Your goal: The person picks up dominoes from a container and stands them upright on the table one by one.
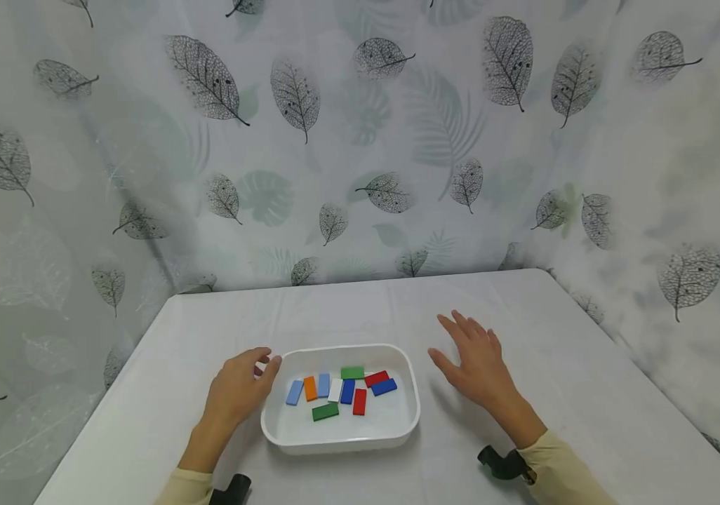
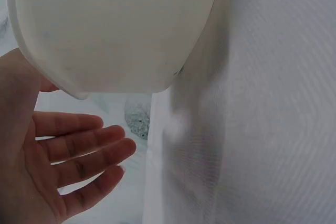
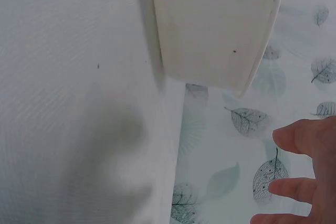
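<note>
Coloured blocks (image 1: 347, 391) are lying in the white tray (image 1: 341, 445) — my left hand (image 1: 237, 387) is hovering at its left, fingers relaxed, my right hand (image 1: 478, 367) right, fingers spread — both empty.

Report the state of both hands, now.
Left hand: open, beside the white tray; whether it touches it cannot be told.
Right hand: open, holding nothing, apart from the tray.

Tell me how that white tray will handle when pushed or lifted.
The white tray is probably stiff, judging by its even, unsagging form. Being low and broad, it seems unlikely to tip when pushed. Its small blocks lie scattered and may slide if it tilts.
</note>
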Demonstrator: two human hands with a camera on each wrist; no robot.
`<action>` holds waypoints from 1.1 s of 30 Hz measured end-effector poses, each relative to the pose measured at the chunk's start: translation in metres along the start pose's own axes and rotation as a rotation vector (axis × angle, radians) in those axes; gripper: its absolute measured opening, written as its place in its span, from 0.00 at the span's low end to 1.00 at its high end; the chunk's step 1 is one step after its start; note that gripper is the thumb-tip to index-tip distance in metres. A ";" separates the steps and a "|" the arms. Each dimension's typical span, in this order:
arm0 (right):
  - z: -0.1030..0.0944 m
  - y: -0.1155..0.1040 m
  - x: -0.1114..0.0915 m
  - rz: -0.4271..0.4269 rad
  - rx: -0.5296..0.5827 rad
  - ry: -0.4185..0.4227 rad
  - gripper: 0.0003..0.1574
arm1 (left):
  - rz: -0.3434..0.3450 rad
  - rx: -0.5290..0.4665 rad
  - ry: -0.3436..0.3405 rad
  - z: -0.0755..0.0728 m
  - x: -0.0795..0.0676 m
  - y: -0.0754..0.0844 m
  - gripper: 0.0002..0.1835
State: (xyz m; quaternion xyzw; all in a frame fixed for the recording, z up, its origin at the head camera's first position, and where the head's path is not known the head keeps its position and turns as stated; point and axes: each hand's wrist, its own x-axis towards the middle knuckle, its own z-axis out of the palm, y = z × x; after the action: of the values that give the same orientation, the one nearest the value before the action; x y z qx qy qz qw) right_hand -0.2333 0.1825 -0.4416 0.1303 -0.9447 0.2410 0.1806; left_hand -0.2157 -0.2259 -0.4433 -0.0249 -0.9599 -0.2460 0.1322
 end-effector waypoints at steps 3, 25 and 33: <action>-0.003 -0.009 0.000 -0.044 0.064 0.031 0.38 | -0.014 -0.028 -0.029 0.003 0.000 0.003 0.23; 0.019 -0.083 -0.005 -0.232 0.174 -0.177 0.28 | -0.050 -0.097 -0.110 0.011 -0.003 0.006 0.18; 0.025 -0.094 -0.002 -0.277 0.141 -0.236 0.24 | -0.041 -0.099 -0.091 0.011 -0.003 0.006 0.17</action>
State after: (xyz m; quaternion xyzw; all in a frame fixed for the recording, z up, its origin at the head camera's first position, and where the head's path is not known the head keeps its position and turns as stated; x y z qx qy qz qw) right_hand -0.2072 0.0899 -0.4244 0.2986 -0.9131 0.2625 0.0904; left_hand -0.2149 -0.2149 -0.4508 -0.0231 -0.9518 -0.2945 0.0821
